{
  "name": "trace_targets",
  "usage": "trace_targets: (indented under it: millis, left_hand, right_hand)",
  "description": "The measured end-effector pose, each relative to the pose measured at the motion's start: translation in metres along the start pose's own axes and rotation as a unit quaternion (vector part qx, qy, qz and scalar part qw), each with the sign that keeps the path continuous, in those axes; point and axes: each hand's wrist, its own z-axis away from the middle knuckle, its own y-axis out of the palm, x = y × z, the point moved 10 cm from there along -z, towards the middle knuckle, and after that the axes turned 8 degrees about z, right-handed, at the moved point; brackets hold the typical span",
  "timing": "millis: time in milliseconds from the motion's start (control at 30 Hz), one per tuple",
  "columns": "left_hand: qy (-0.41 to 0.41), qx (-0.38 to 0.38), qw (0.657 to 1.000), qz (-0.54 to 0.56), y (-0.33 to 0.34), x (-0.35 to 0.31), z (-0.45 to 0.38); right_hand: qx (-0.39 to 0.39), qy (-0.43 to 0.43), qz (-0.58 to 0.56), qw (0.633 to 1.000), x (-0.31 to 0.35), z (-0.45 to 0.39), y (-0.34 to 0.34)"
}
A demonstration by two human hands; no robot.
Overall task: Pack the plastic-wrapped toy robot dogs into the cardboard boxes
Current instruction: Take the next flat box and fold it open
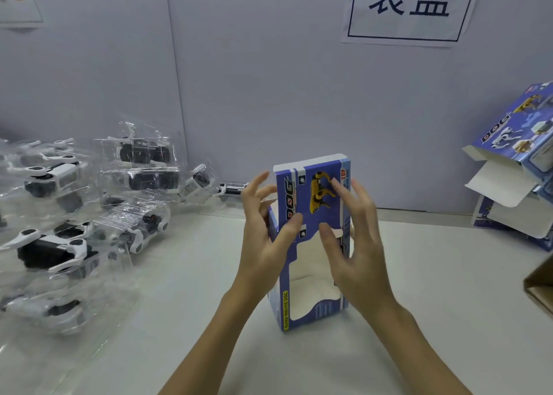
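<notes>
A blue cardboard box (311, 245) stood on end on the white table (419, 290), its far flap raised and its cut-out window showing a bare white inside, so nothing had gone into it yet; the left hand (263, 239) held the box's left edge, its thumb lying across the printed front and its fingers spread and loosely bent behind the side; the right hand (356, 245) was at the right edge with straight fingers splayed, its thumb pressing the front panel just above the window; both hands seemed to be squaring the box into shape rather than filling it; the plastic-wrapped toy robot dogs (89, 215) lay in a loose heap on the table's left side, well apart from the box, white and black under crinkled clear wrap, none of them in either hand; a stack of boxes (514, 161) of the same print leaned at the far right with white flaps hanging open, and whether any of those held a dog could not be told; by this showing the packing of this box was at its start, with the whole heap of dogs left to be boxed and the flaps left to close
</notes>
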Motion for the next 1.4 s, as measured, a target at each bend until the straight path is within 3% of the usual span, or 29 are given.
trace_targets:
  millis: [167, 400, 633, 767, 900, 1000, 1100, 1167, 1300, 1333, 1400]
  left_hand:
    - [0.009, 0.017, 0.998, 0.060, 0.005, -0.007, -0.001]
    - [-0.047, -0.023, 0.995, 0.086, 0.004, 0.008, 0.000]
    - [0.014, -0.020, 0.996, -0.090, 0.009, 0.000, 0.007]
    - [-0.073, 0.050, 0.996, -0.009, 0.011, 0.021, 0.009]
    - [-0.020, -0.033, 0.994, -0.100, -0.007, 0.008, 0.003]
    - [0.037, -0.088, 0.970, -0.223, -0.019, -0.003, 0.006]
    - [0.072, -0.025, 0.979, -0.189, -0.011, -0.012, 0.002]
    - [0.049, 0.053, 0.985, -0.159, -0.005, -0.009, -0.005]
    - [-0.133, 0.202, 0.967, -0.074, 0.007, 0.026, 0.003]
    - [-0.143, 0.199, 0.967, -0.065, 0.006, 0.028, 0.004]
    - [-0.084, 0.142, 0.980, -0.114, -0.008, 0.019, -0.005]
  right_hand:
    - [0.041, 0.013, -0.003, 0.999, -0.005, 0.003, 0.017]
    - [-0.062, 0.035, 0.064, 0.995, -0.006, 0.006, -0.006]
    - [-0.078, 0.031, 0.117, 0.990, -0.001, 0.002, -0.013]
    - [-0.070, 0.074, 0.034, 0.994, -0.014, 0.003, -0.013]
    - [-0.097, 0.074, 0.037, 0.992, -0.014, 0.002, -0.022]
    - [-0.028, 0.095, -0.030, 0.995, -0.012, 0.006, 0.001]
    - [0.024, 0.194, -0.156, 0.968, -0.019, 0.014, 0.026]
    - [0.025, 0.263, -0.221, 0.939, -0.032, 0.020, 0.032]
    - [0.052, 0.293, -0.303, 0.905, -0.042, 0.031, 0.045]
    - [0.058, 0.296, -0.296, 0.906, -0.043, 0.033, 0.048]
    - [0.063, 0.288, -0.283, 0.913, -0.045, 0.030, 0.051]
